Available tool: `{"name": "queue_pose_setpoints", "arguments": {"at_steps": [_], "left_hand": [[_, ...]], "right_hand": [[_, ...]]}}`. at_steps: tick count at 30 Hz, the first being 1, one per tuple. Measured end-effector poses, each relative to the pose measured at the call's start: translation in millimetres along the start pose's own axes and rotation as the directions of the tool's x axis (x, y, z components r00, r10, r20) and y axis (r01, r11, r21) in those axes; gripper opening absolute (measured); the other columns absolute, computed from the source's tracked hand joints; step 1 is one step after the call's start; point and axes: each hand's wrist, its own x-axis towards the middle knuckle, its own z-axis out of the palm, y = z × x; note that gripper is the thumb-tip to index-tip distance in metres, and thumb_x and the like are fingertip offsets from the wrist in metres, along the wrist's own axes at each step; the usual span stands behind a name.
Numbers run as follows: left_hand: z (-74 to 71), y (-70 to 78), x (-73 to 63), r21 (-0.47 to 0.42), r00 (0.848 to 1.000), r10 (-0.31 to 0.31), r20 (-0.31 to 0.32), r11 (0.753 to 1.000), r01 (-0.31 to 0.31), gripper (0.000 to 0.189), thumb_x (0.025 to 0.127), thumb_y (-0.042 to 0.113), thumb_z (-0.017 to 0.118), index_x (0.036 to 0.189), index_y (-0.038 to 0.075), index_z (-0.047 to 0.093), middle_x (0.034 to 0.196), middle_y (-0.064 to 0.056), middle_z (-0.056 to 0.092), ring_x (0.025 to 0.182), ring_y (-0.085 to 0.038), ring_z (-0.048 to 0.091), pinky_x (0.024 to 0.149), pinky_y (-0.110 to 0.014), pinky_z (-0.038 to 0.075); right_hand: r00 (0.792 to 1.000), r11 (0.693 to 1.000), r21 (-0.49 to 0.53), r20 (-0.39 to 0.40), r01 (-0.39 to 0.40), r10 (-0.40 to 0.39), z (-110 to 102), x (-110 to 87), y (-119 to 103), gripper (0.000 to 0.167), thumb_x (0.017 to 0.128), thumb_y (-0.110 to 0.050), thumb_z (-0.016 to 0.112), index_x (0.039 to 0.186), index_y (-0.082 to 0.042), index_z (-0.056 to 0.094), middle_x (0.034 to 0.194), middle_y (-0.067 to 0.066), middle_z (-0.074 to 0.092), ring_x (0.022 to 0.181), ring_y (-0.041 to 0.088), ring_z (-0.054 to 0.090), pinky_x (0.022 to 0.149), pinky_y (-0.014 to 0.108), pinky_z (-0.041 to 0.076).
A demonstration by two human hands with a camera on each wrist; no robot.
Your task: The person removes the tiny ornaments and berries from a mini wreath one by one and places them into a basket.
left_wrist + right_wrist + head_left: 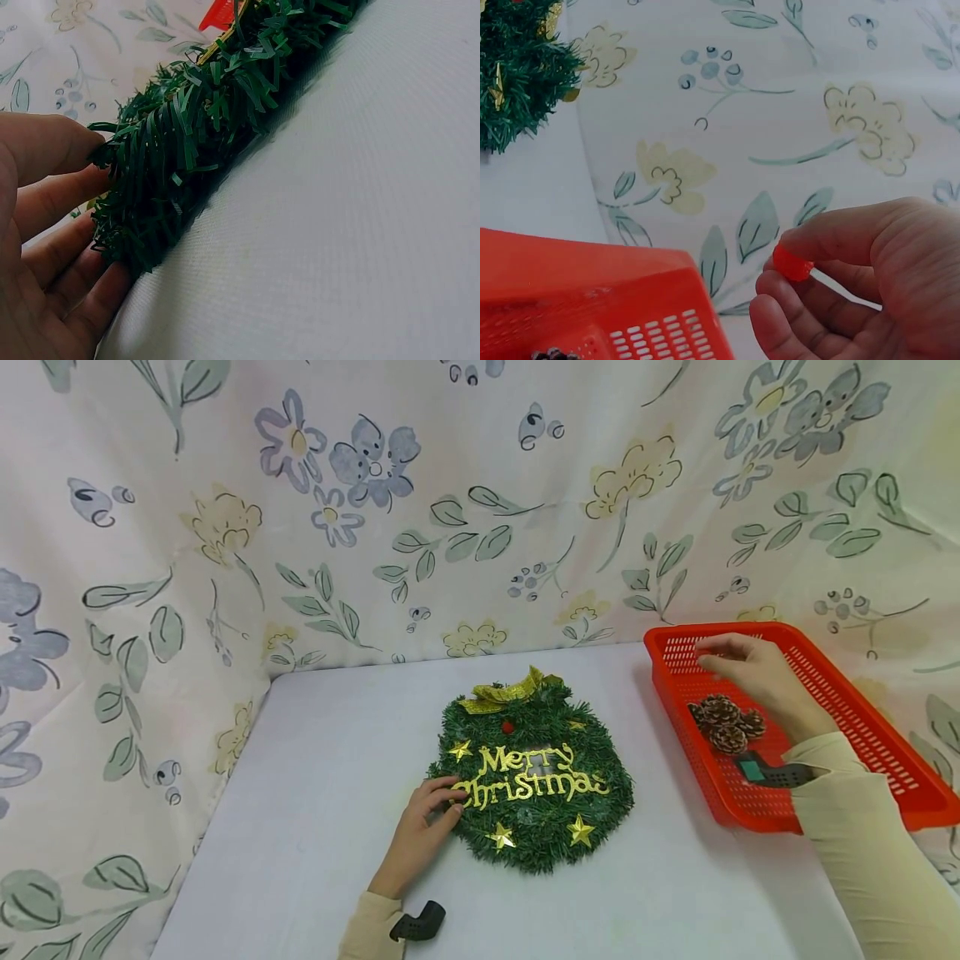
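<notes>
A round green wreath (536, 835) with gold "Merry Christmas" lettering (525, 787), gold stars (581, 831), a gold bow (502, 693) and a red ball (507, 727) lies on the white table. My left hand (423, 827) rests its fingertips against the wreath's left edge. In the left wrist view, the relaxed fingers (56, 199) spread along the green tinsel (187, 127). Above the red basket (675, 727) is my right hand (757, 672). The right wrist view shows it pinching a small red ball (792, 262) between thumb and fingertips.
Several brown pine cones (723, 720) sit inside the basket at the table's right side. Floral fabric (450, 527) hangs behind and to the left of the white table (322, 760).
</notes>
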Motion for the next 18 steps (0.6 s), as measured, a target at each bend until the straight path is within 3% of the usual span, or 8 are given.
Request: {"name": "queue_pose_setpoints", "arguments": {"at_steps": [6,11,14,18], "left_hand": [[0.3,-0.7,0.3,-0.001,1.0,0.0,0.001,1.0,0.0,0.021,0.101,0.022,0.064,0.121,0.022,0.072,0.149,-0.003,0.052,0.139,-0.027,0.046,0.102,-0.034,0.046],[0.4,-0.8,0.0,-0.005,1.0,-0.003,0.004,1.0,0.004,0.02,0.102,0.023,0.064,0.121,0.022,0.072,0.149,-0.002,0.052,0.14,-0.027,0.046,0.102,-0.034,0.046],[0.5,-0.8,-0.1,-0.005,1.0,-0.006,0.002,1.0,0.006,0.021,0.101,0.023,0.064,0.121,0.022,0.072,0.149,-0.001,0.052,0.14,-0.027,0.046,0.102,-0.034,0.046],[0.4,-0.6,-0.1,-0.003,1.0,-0.007,0.001,1.0,0.007,0.021,0.101,0.022,0.064,0.121,0.022,0.072,0.149,-0.001,0.052,0.14,-0.027,0.046,0.102,-0.034,0.046]], "right_hand": [[1.0,1.0,-0.003,0.004,-0.01,0.01,0,2.1,7,0.052,0.1,-0.051,0.058,0.139,-0.016,0.056,0.106,-0.024,0.055,0.096,0.011,0.059,0.083,0.029,0.047],[1.0,1.0,-0.015,0.009,-0.008,0.008,0,2.9,11,0.051,0.101,-0.049,0.058,0.138,-0.014,0.056,0.103,-0.026,0.056,0.091,0.005,0.06,0.081,0.026,0.051],[1.0,1.0,-0.027,0.02,-0.011,0.011,0,2.8,12,0.052,0.102,-0.047,0.057,0.14,-0.011,0.055,0.115,-0.013,0.061,0.094,0.006,0.06,0.082,0.029,0.052],[0.999,0.999,-0.046,0.027,-0.017,0.018,2,2.5,15,0.052,0.103,-0.044,0.056,0.142,-0.009,0.054,0.133,0.012,0.057,0.104,0.02,0.059,0.084,0.033,0.052]]}}
